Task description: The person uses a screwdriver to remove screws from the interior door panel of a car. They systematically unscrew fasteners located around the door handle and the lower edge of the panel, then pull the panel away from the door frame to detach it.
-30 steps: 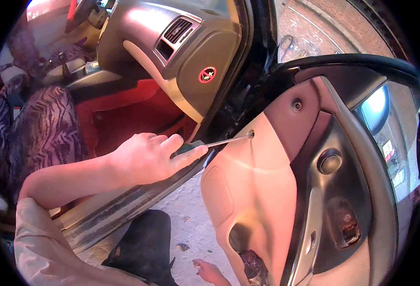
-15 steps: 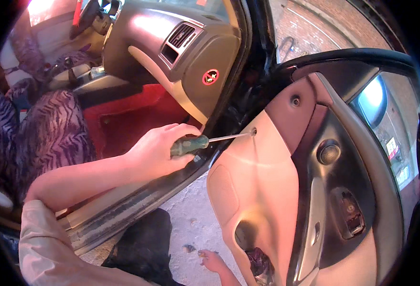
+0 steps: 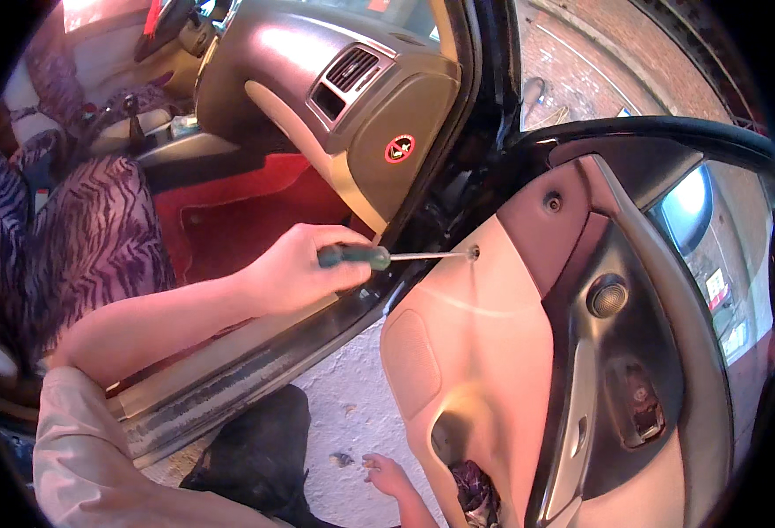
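My left hand (image 3: 321, 268) is closed on a screwdriver with a dark green handle (image 3: 355, 257). Its metal shaft runs rightward to a small recessed hole (image 3: 475, 253) in the beige door panel (image 3: 462, 343) of an open car door; whether the tip is fully seated I cannot tell. A second recess (image 3: 553, 201) sits higher in the brown trim. My right hand (image 3: 386, 475) hangs low beside the door over the pale ground, its fingers loosely apart; anything small at the fingertips is too small to make out.
The car interior has a dashboard (image 3: 273, 53), a zebra-patterned seat (image 3: 97, 229) and a red mat (image 3: 255, 202). The scuffed sill (image 3: 194, 414) borders the doorway. The door carries a speaker (image 3: 607, 297), a pull handle (image 3: 579, 431) and a pocket holding a dark crumpled item (image 3: 475, 488).
My left wrist and grip have turned, showing more of the handle, and the shaft lies more level. The whole view has shifted slightly.
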A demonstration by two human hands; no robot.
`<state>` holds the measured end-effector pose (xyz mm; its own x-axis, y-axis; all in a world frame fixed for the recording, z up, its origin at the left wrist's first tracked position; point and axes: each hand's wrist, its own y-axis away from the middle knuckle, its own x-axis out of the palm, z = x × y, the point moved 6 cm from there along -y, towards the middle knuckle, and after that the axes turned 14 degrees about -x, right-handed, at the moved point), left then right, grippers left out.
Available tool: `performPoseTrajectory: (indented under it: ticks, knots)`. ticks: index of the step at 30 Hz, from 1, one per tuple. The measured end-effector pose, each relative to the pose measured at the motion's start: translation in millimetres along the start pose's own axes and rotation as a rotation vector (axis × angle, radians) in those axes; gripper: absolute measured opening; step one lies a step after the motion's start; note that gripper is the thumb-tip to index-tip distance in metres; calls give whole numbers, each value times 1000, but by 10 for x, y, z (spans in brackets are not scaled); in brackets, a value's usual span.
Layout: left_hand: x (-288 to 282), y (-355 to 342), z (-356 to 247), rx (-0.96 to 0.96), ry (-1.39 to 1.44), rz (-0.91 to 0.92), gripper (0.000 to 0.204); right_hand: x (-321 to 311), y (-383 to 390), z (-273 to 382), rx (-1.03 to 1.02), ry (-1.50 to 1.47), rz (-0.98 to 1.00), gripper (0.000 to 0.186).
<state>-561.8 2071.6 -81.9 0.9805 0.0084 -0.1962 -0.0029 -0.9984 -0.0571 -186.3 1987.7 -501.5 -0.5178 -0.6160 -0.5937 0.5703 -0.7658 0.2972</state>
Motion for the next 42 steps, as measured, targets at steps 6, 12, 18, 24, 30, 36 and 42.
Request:
performPoseTrajectory:
  ticks: [6,12,18,24,30,36,42]
  knots:
    - [164,242,-171,628,-823,-220,40,-168,28,367,173,1,62,47]
    - [163,248,-123,649,-766,-380,32,-221,2,272,145,-13,-5,47]
    - [64,-8,91,123,-33,-24,29,-178,-46,150,105,53,-9,46]
    - [168,288,-135,754,-1193,-201,57,-74,57,-155,166,-53,-33,42]
    - [74,193,-25,406,-425,-182,37,-125,-93,50,152,-37,-12,45]
    - [105,137,-37,191,-161,-19,33,-46,-66,-221,122,10,-25,45]
    - [182,383,-221,931,-1182,-337,44,-246,11,170,165,-37,-35,47]
